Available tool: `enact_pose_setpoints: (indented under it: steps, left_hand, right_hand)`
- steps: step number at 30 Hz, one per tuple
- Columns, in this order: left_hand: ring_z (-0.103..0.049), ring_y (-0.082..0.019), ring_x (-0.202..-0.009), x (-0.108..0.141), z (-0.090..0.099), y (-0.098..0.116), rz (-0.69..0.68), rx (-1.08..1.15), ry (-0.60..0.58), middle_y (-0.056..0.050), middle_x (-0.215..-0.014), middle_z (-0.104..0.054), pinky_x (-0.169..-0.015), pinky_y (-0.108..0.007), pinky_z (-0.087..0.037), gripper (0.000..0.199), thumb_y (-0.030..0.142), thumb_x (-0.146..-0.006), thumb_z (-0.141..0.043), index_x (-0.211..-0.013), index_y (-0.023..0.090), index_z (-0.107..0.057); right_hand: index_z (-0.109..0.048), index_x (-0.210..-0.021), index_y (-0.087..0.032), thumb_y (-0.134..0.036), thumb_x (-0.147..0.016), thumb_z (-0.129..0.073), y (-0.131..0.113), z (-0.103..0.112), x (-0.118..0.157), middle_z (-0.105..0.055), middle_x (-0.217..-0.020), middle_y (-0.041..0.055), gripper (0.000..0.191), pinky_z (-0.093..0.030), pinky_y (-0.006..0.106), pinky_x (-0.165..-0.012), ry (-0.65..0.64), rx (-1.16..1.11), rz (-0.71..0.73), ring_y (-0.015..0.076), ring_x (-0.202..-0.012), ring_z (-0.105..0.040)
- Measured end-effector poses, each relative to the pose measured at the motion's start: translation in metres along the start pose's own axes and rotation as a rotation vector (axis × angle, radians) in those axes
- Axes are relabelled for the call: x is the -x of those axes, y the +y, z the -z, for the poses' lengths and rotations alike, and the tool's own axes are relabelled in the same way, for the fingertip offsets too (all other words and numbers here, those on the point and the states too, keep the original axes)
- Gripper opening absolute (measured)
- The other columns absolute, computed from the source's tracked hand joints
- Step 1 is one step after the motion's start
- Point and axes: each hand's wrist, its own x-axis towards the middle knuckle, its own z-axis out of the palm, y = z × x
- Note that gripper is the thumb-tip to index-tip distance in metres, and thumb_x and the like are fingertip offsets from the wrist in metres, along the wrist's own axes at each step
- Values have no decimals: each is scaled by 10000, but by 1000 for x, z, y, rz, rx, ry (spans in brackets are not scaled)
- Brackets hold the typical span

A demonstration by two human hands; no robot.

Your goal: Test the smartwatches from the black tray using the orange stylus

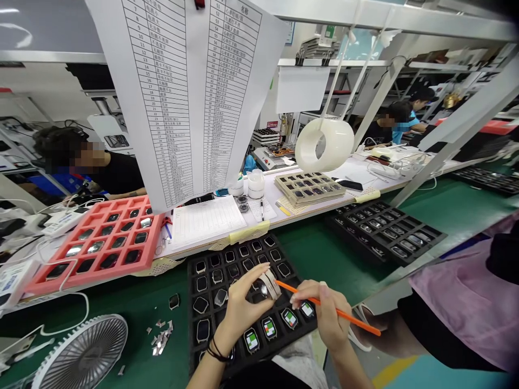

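My left hand [243, 305] pinches a metal smartwatch case [268, 285] by its edges, holding it up above a black compartment tray [192, 324]. My right hand [324, 316] grips a slim orange stick [352, 316], whose tip ends close to the case. I cannot tell whether the tip touches it. Below my hands, the tray's cells hold several watches, some with lit colour screens, and several dark watch bodies. My hands hide its middle cells.
A red foam tray [97, 243] of watches sits on the white bench at left. Another black tray [385, 232] lies to the right. Metal scraps [160, 337] and a desk fan [83, 356] are at lower left. A printed list [182, 92] hangs overhead. Two co-workers sit beyond.
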Motion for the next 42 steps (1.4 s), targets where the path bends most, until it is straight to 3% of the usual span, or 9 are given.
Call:
enact_pose_setpoints:
  steps: [12,33,38,42]
  left_hand:
    - [-661,-256,-1064,4,0,1,106,-26,-15,-79,-1164,-689,-936,-413,-554,537,37,-659,-660,-1168,198,-606]
    - [-677,-257,-1029,8,-1,-4,104,-71,11,-81,-1139,-702,-908,-394,-567,561,9,-621,-640,-1154,182,-624]
    - [-672,-256,-1031,15,2,-8,226,-99,-22,-92,-1144,-698,-907,-392,-557,504,74,-657,-685,-1147,180,-628]
    - [-665,-242,-1026,41,5,-33,430,-172,-133,-80,-1165,-687,-870,-368,-561,459,150,-700,-710,-1148,195,-622]
  right_hand:
    - [-733,-767,-213,-235,-987,-330,0,2,-1,-667,-605,42,460,-467,322,-518,-25,43,-10,176,-524,-598]
    - [-717,-777,-205,-211,-983,-324,5,-4,0,-610,-573,31,444,-444,291,-506,-93,97,4,161,-534,-569]
    - [-729,-779,-194,-224,-986,-324,14,-8,1,-638,-609,37,456,-464,287,-505,-109,76,-19,151,-528,-576]
    - [-726,-752,-183,-226,-983,-356,21,-4,3,-649,-615,34,438,-464,273,-488,-22,61,-54,144,-529,-587]
